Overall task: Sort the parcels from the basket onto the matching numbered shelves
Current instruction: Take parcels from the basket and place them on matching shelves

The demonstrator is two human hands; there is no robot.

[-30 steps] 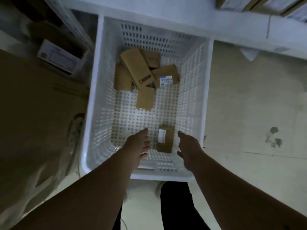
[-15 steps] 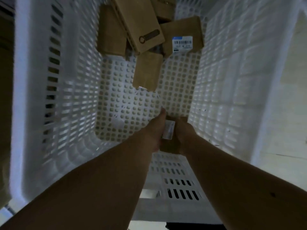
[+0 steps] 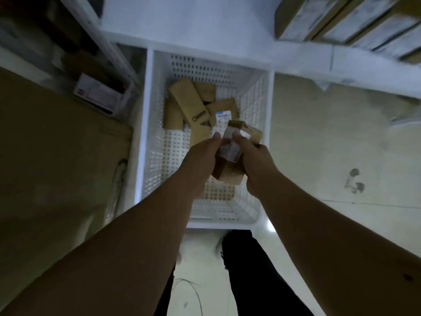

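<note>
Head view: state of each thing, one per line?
Held parcel: lifted above the basket floor, gripped from both sides.
Left hand: holds the parcel.
Right hand: holds the parcel.
Basket: on the floor, open-topped.
Parcel pile: lying jumbled at the basket's far end.

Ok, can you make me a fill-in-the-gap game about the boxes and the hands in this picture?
1. The left hand and the right hand hold one brown parcel ____ them.
2. The other parcels lie piled at the ____ end of the basket.
3. The basket is coloured ____.
4. The held parcel is up ____ the basket floor, not lying on it.

Missing words: between; far; white; above
</note>
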